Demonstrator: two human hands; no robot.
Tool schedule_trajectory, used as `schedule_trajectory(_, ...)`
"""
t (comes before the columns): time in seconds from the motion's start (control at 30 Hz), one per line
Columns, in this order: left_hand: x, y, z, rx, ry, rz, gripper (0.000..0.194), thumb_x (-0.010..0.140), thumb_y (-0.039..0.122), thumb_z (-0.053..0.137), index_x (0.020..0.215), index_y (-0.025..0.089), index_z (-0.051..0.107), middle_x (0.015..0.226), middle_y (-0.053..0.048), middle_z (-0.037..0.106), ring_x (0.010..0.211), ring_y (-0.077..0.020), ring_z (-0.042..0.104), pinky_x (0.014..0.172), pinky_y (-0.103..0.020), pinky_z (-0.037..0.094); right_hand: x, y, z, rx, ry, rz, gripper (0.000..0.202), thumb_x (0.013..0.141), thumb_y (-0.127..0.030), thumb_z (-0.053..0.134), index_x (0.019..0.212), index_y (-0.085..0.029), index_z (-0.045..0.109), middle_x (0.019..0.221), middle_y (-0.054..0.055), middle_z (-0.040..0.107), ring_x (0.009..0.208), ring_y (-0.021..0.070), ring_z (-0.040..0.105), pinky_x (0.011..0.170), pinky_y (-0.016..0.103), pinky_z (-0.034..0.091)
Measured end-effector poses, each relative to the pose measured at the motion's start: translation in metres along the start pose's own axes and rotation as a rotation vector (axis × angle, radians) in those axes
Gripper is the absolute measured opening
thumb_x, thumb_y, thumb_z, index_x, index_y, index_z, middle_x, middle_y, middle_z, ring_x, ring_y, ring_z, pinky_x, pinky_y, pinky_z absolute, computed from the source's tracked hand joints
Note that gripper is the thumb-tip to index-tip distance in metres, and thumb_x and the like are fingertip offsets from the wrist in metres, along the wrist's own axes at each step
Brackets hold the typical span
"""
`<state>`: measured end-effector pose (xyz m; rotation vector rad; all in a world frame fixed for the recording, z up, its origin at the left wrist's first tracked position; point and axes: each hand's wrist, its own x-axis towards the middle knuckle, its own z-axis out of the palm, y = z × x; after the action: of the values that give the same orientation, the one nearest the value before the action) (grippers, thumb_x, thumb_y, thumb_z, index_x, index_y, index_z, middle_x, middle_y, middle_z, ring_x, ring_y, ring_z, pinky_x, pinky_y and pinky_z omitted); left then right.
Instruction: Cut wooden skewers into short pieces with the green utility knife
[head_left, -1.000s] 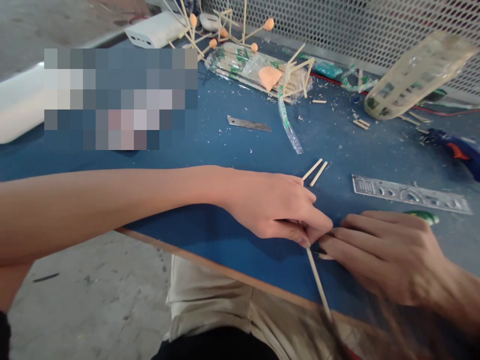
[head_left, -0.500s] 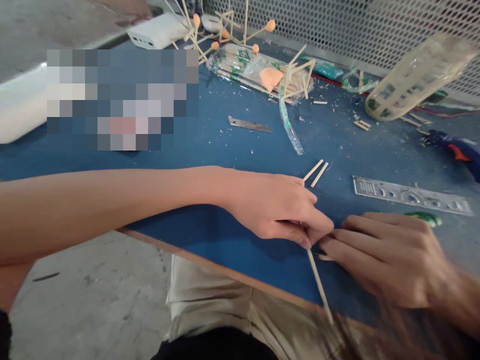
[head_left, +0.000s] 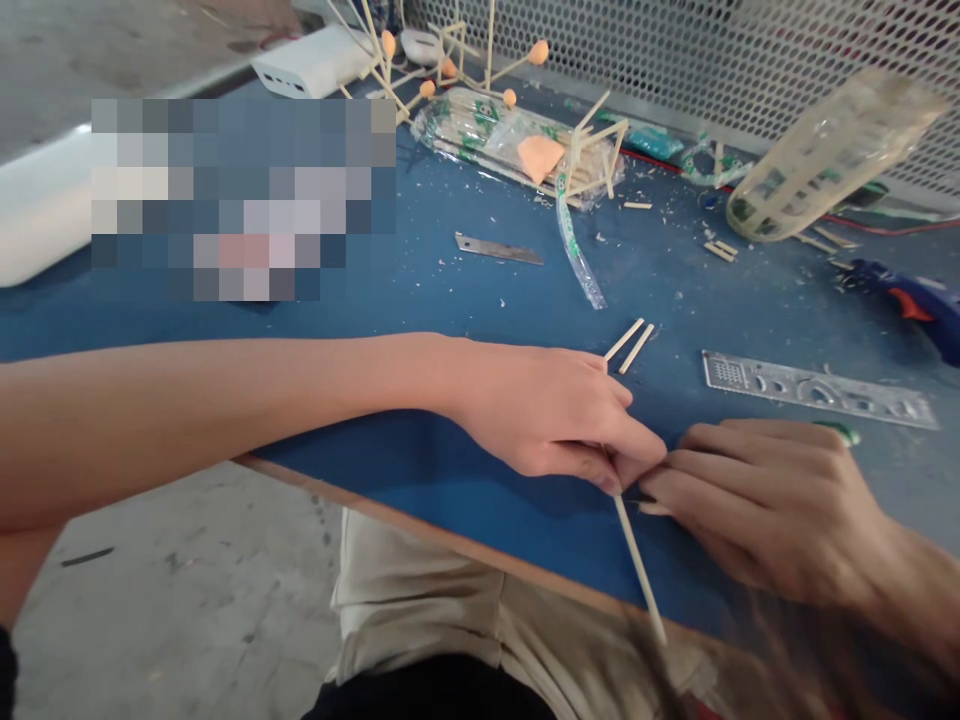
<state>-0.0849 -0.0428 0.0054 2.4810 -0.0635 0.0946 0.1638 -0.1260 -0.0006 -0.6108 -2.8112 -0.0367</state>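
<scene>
A thin wooden stick (head_left: 637, 565) runs out from under my left hand (head_left: 562, 410) and past the table's front edge. The fingers of my left hand are closed on the stick, pressing it to the blue table. My right hand (head_left: 772, 500) lies close beside it on the right, fingers bent and pressed together; a small dark, thin thing shows at its fingertips, too hidden to name. Two short sticks (head_left: 636, 349) lie just beyond my left hand.
A blade (head_left: 499, 248), a clear stencil ruler (head_left: 817, 390) and a glue gun (head_left: 911, 300) lie on the table (head_left: 337, 290). Farther back are a bag of sticks (head_left: 480, 125), a plastic bottle (head_left: 825, 160), stick frames with orange tips and a white power bank (head_left: 311, 62).
My right hand has shifted slightly, uncovering a little more of the thin thing at its fingertips. My left hand keeps its hold on the stick.
</scene>
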Motion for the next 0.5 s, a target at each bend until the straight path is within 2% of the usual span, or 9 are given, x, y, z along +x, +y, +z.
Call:
schedule_trajectory(0.33,-0.0008,-0.0008,-0.0006,-0.021,0.026,0.018,0.016,0.102,0.027,0.051,0.089,0.026,0.06,0.089,0.002,0.074,0.084,-0.0164,0.061,0.082,-0.032,0.039,0.0014,0.0017,-0.0017,-0.06,-0.046,-0.026,0.015,0.098,-0.017,0.048,0.1,-0.024,0.06,0.081,-0.004,0.072,0.071,0.0169,0.06,0.061,0.038,0.034)
schedule_trajectory(0.5,0.0,-0.0006,-0.0006,-0.021,0.037,0.025,0.016,0.102,0.027,0.053,0.088,0.026,0.062,0.089,0.002,0.075,0.084,-0.0161,0.062,0.081,-0.031,0.04,0.003,0.0018,-0.0026,-0.063,-0.023,-0.038,0.015,0.101,-0.018,0.046,0.101,-0.023,0.059,0.077,-0.005,0.071,0.067,0.0165,0.058,0.061,0.038,0.035)
